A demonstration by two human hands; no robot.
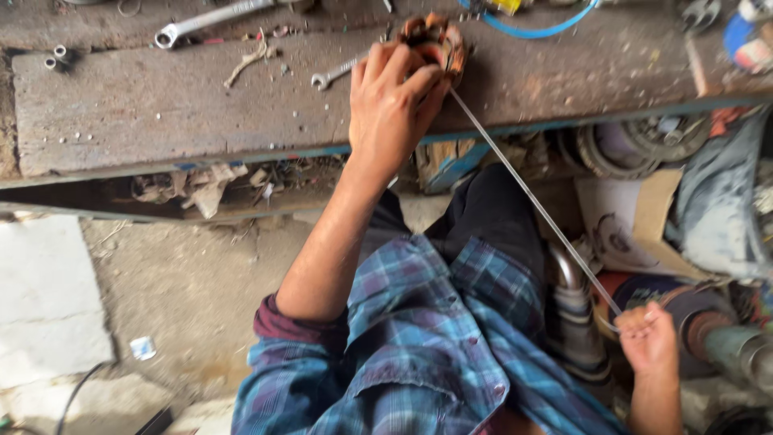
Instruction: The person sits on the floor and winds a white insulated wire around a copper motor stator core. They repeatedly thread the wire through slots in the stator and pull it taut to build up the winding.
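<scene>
On the workbench [161, 113], near its front edge, sits a rusty orange-brown part [439, 40]. The left hand [390, 105] lies over its near side, fingers curled against it and pressing it to the bench; most of the part shows just beyond the fingertips. A thin taut strip [531, 197] runs from the part's lower right side, over the bench edge, diagonally down to the right hand [648, 338]. The right hand is closed in a fist on the strip's lower end, well apart from the part and below bench level.

Just left of the left hand lies a small wrench [334, 74], its ring end pointing away from the hand. A larger wrench [205, 20] lies further back to the left. Two short tubes [56, 56] stand at the bench's far left. A blue hose [539, 31] curves behind the part. Under the bench to the right are round metal parts [636, 145] and cardboard [652, 217]. The person wears a blue plaid shirt [427, 346].
</scene>
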